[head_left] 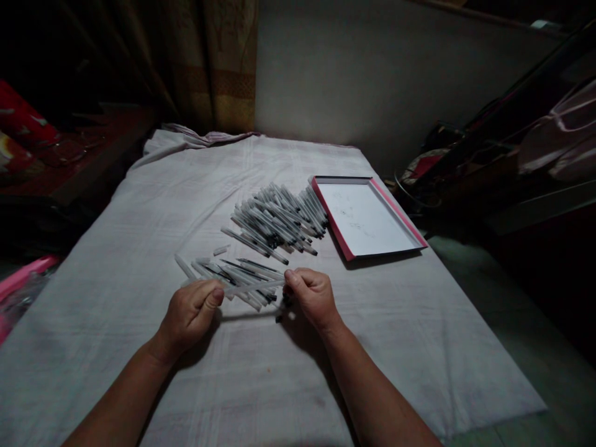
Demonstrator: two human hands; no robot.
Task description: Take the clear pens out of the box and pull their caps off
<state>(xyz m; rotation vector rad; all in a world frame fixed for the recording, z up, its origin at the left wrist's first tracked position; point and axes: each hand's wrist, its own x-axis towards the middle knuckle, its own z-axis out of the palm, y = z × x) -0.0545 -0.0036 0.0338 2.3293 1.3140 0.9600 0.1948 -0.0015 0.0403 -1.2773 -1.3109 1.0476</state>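
My left hand (193,312) and my right hand (313,295) are both closed in a pinch on the two ends of one clear pen barrel (254,287), held level just above the cloth. Right under it lies a small loose heap of pen parts (233,274), clear tubes and dark refills. Farther back sits a larger pile of pens (279,218). A short clear cap (221,250) lies alone left of the piles. Small dark bits (279,318) lie on the cloth below my right hand.
A pale cloth (139,261) covers the table. A shallow red-edged box lid with a white inside (367,218) lies at the right of the big pile. Cluttered things stand off the right side, a pink object (23,276) at the left edge.
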